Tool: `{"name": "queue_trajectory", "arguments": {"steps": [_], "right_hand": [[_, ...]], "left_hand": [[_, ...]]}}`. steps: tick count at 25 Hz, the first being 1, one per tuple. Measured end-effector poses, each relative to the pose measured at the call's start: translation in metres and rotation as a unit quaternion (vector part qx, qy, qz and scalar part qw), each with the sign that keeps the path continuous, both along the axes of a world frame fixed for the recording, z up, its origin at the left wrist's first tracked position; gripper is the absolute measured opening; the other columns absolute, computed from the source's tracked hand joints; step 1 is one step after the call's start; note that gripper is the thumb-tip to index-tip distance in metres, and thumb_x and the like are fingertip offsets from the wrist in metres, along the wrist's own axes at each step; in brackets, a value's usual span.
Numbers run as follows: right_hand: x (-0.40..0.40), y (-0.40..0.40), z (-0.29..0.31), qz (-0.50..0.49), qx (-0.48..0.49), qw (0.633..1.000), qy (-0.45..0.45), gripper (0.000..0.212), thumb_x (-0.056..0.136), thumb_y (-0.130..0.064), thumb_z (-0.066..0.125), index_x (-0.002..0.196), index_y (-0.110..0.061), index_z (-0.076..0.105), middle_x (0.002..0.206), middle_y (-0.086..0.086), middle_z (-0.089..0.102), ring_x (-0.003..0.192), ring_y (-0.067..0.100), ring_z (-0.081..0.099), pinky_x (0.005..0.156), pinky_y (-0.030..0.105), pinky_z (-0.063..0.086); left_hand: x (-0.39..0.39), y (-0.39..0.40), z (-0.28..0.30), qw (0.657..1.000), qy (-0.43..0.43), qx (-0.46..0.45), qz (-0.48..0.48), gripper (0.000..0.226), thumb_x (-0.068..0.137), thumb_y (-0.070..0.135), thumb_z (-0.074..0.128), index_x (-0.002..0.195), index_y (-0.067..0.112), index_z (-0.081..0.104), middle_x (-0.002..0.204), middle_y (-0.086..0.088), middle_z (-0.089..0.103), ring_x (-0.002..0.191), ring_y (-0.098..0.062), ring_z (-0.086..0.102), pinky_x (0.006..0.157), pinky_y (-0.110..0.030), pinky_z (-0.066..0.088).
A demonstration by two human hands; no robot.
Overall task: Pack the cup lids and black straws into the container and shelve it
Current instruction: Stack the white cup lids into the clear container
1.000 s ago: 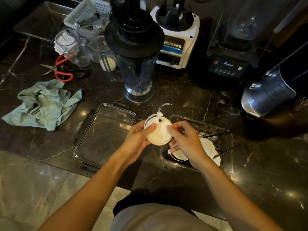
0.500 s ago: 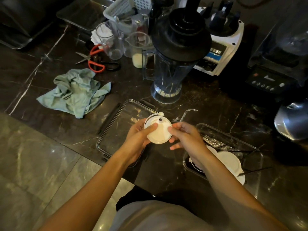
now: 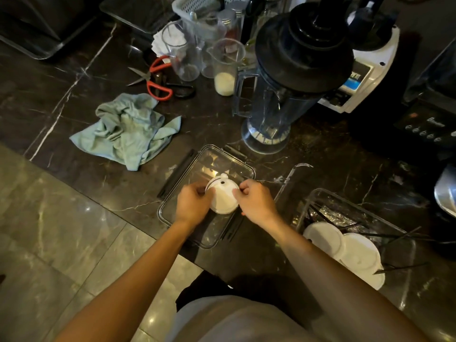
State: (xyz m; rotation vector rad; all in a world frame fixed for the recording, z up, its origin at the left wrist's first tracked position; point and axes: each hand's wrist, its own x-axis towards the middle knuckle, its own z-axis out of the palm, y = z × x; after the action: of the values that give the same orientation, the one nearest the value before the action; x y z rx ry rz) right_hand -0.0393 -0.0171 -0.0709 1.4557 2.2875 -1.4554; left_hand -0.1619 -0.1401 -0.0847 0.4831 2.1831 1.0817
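Dark marble counter (image 3: 333, 169) fills most of the view, crowded and dim, with pale floor tile below its front edge. Machines at the far right are cut off by the frame, and the black straws (image 3: 394, 235) in the clear container (image 3: 409, 245) at right are thin and hard to count against the dark stone. Two more white lids (image 3: 345, 248) lie overlapped in that container.

Both hands meet over a second clear tray (image 3: 172, 201) near the counter's front edge. Between them is a stack of white cup lids (image 3: 223, 198), round, with a small dark hole and a raised tab at its far rim. The left hand (image 3: 192, 204) curls around the stack's left side, fingers closed on the edge. The right hand (image 3: 256, 202) pinches the right edge with thumb and fingertips. Whether the stack rests on the tray or hangs just above it, I cannot tell.

A crumpled green cloth (image 3: 128, 132) lies well to the left, red-handled scissors (image 3: 158, 80) behind it, and a blender jug (image 3: 283, 95) stands just beyond the tray.
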Motion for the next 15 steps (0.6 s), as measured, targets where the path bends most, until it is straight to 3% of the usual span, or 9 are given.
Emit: {"name": "queue_trajectory", "arguments": {"steps": [3, 6, 8, 12, 15], "right_hand": [[0.002, 0.000, 0.003, -0.004, 0.012, 1.000, 0.001, 0.027, 0.095, -0.036, 0.066, 0.108, -0.012, 0.066, 0.086, 0.006, 0.074, 0.081, 0.027, 0.073, 0.071, 0.052, 0.062], [0.016, 0.009, 0.025, -0.025, 0.025, 0.999, 0.027, 0.020, 0.095, -0.035, 0.068, 0.103, -0.018, 0.065, 0.083, 0.002, 0.073, 0.079, 0.026, 0.073, 0.069, 0.050, 0.062], [0.040, 0.022, 0.041, -0.066, 0.049, 0.996, 0.044, 0.020, 0.096, -0.034, 0.067, 0.106, -0.018, 0.065, 0.083, -0.001, 0.072, 0.076, 0.022, 0.072, 0.069, 0.049, 0.062], [0.112, 0.048, 0.063, -0.167, 0.080, 0.980, 0.076, 0.007, 0.097, -0.023, 0.068, 0.091, -0.019, 0.068, 0.065, -0.010, 0.062, 0.053, 0.006, 0.060, 0.054, 0.040, 0.055], [0.166, 0.050, 0.071, -0.231, 0.099, 0.965, 0.074, 0.015, 0.095, -0.019, 0.071, 0.083, -0.026, 0.066, 0.063, -0.011, 0.061, 0.049, -0.003, 0.057, 0.053, 0.022, 0.043]], "left_hand": [[-0.001, 0.001, 0.000, 0.998, 0.050, -0.026, -0.024, 0.019, 0.095, 0.025, 0.068, 0.112, 0.018, 0.072, 0.099, 0.004, 0.072, 0.097, -0.017, 0.069, 0.076, -0.023, 0.052], [0.006, 0.011, 0.008, 0.989, 0.139, -0.039, -0.034, 0.043, 0.089, 0.031, 0.074, 0.128, 0.019, 0.061, 0.122, -0.007, 0.061, 0.108, -0.018, 0.057, 0.088, -0.031, 0.050], [0.021, 0.033, 0.027, 0.983, 0.167, 0.029, -0.063, 0.048, 0.085, 0.030, 0.078, 0.129, 0.020, 0.061, 0.123, -0.006, 0.060, 0.105, -0.011, 0.056, 0.089, -0.028, 0.047], [0.071, 0.089, 0.059, 0.968, 0.063, 0.119, -0.211, 0.036, 0.083, 0.031, 0.080, 0.115, 0.031, 0.066, 0.107, 0.001, 0.066, 0.087, -0.008, 0.067, 0.084, -0.032, 0.058], [0.117, 0.118, 0.064, 0.931, 0.016, 0.103, -0.349, 0.037, 0.082, 0.020, 0.083, 0.115, 0.024, 0.068, 0.101, 0.002, 0.063, 0.084, -0.014, 0.068, 0.082, -0.031, 0.059]]}}
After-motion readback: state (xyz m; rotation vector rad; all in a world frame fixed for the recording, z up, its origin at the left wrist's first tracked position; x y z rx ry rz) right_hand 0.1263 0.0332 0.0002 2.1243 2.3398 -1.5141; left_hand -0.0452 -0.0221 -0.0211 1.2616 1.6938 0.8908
